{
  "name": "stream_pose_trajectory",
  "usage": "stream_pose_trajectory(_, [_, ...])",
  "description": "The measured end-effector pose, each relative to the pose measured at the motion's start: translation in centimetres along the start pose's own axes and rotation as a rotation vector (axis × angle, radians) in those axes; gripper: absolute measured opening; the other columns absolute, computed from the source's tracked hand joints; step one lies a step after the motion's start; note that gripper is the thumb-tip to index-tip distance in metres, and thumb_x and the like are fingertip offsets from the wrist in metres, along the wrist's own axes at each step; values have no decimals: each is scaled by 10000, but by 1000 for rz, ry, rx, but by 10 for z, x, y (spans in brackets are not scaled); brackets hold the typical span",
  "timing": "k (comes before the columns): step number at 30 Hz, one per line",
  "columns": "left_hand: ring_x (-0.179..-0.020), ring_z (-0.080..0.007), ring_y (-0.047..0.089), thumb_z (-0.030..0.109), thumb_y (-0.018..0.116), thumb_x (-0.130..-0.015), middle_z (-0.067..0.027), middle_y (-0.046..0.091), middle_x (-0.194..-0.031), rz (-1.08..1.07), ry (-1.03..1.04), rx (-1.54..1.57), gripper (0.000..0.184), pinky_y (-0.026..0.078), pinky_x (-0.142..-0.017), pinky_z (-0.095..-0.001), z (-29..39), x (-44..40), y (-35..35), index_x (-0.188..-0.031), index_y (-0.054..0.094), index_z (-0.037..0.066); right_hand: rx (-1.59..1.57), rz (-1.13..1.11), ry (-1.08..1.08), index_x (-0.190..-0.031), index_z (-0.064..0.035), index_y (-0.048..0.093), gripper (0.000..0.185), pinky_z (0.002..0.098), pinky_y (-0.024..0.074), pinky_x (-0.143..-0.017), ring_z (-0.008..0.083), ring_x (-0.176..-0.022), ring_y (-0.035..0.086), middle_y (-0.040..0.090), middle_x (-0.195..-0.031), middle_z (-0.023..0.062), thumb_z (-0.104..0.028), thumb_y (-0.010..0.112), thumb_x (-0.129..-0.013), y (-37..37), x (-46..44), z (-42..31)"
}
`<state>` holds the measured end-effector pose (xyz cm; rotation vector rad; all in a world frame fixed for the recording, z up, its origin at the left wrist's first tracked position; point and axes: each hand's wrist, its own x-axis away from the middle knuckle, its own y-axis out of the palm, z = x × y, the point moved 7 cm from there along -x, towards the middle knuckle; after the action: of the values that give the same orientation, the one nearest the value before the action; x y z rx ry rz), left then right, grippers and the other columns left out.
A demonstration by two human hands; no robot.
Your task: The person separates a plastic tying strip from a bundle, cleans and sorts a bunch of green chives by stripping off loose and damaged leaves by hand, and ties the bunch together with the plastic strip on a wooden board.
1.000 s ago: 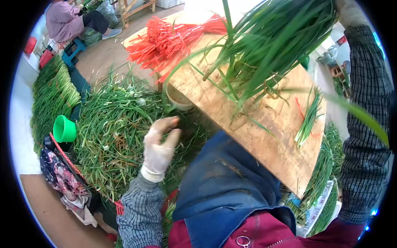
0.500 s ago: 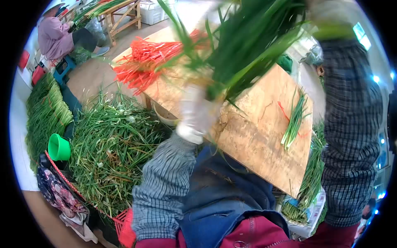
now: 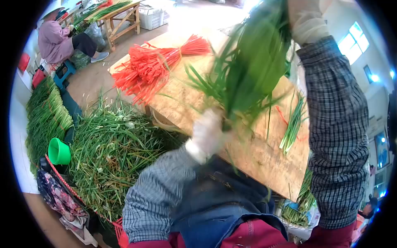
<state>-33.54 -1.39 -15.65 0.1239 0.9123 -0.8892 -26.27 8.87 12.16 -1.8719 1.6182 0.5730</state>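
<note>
My right hand [image 3: 308,22], in a pale glove, is raised at the top right and closed on a large bunch of garlic chives [image 3: 252,66]. The long green leaves hang down over the wooden board and are blurred by motion. Below them my left hand [image 3: 206,132], also gloved, is closed around the lower part of the leaves near the board's front edge; its fingertips are blurred. To the right on the board lies a small bunch of chives [image 3: 292,126] with white ends, beside a thin red strip [image 3: 281,114].
A tied bundle of red strips [image 3: 153,66] lies on the wooden board [image 3: 264,165]. Loose greens [image 3: 111,153] are heaped at left, near a green cup [image 3: 59,151] and stacked chives [image 3: 47,118]. A person [image 3: 56,37] sits at another table [image 3: 108,14].
My right hand has shifted left with the chives, which now hang more upright. My left hand has moved down and slightly right, toward the board's front edge.
</note>
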Motion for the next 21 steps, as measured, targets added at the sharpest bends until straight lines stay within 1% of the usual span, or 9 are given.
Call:
stream_pose_trajectory(4, [-836, -224, 567, 30, 605, -687, -138, 582, -950, -433, -313, 341, 362, 483, -728, -306, -50, -7, 3, -1038, 522, -3, 21, 41, 21, -647, 22, 591, 118, 301, 462, -488, 217, -533, 569, 577, -612, 135, -40, 547, -738, -27, -11, 19])
stream_pose_trajectory(5, [-783, -251, 567, 88, 633, -673, -145, 578, -892, -259, -420, 485, 329, 482, -720, -335, -72, 22, 53, -975, 543, -5, 31, 45, -12, -651, 19, 591, 112, 299, 461, -491, 214, -535, 567, 575, -613, 128, -39, 548, -737, -27, -5, 12])
stream_pose_trajectory(7, [-746, -292, 567, 126, 664, -655, -145, 570, -833, -181, -143, -28, 314, 474, -711, -360, -4, 9, 5, -920, 560, -8, 69, 58, -93, -658, 12, 592, 101, 296, 459, -495, 206, -538, 563, 570, -613, 116, -35, 550, -736, -31, -3, -1])
stream_pose_trajectory(9, [-763, -296, 565, 99, 667, -656, -141, 567, -839, 66, -206, 279, 353, 469, -687, -355, -36, 14, 0, -973, 548, -1, 124, 85, -162, -665, 6, 594, 90, 292, 457, -500, 198, -541, 559, 565, -614, 103, -32, 552, -735, -39, -4, -3])
stream_pose_trajectory(11, [-871, -310, 551, 130, 692, -665, -177, 539, -989, -219, -368, 436, 480, 464, -743, -365, -15, 15, 4, -1092, 511, 5, 177, 117, -231, -672, 0, 595, 79, 289, 455, -504, 191, -543, 555, 561, -614, 90, -29, 554, -734, -51, -18, -2])
stream_pose_trajectory(15, [-1097, -318, 476, 221, 723, -661, -218, 466, -1175, -227, -211, -79, 696, 402, -910, -354, -15, 16, -24, -1225, 400, -29, 328, 166, -397, -686, -13, 597, 60, 282, 452, -513, 176, -549, 547, 551, -615, 65, -22, 558, -731, -62, -20, 4])
stream_pose_trajectory(16, [-1079, -328, 488, 199, 728, -655, -215, 477, -1167, -153, -297, 177, 724, 393, -919, -352, -23, 29, -32, -1241, 379, -44, 354, 168, -428, -690, -16, 597, 56, 280, 451, -515, 172, -551, 545, 549, -615, 58, -20, 559, -731, -60, -19, 6])
stream_pose_trajectory(17, [-1080, -267, 481, 42, 689, -672, -169, 462, -1192, -144, -194, 45, 631, 396, -911, -321, -21, 38, -47, -1237, 414, -16, 359, 161, -419, -693, -20, 598, 53, 278, 450, -517, 168, -552, 543, 547, -615, 52, -18, 560, -730, -61, -20, 8])
stream_pose_trajectory(21, [-897, -195, 569, -58, 606, -709, -117, 552, -1018, 49, -310, 50, 397, 458, -768, -281, -30, 55, -69, -1096, 557, 19, 91, 97, -236, -700, -20, 603, 52, 277, 448, -512, 172, -555, 546, 558, -624, 55, -37, 568, -734, -48, -6, 4])
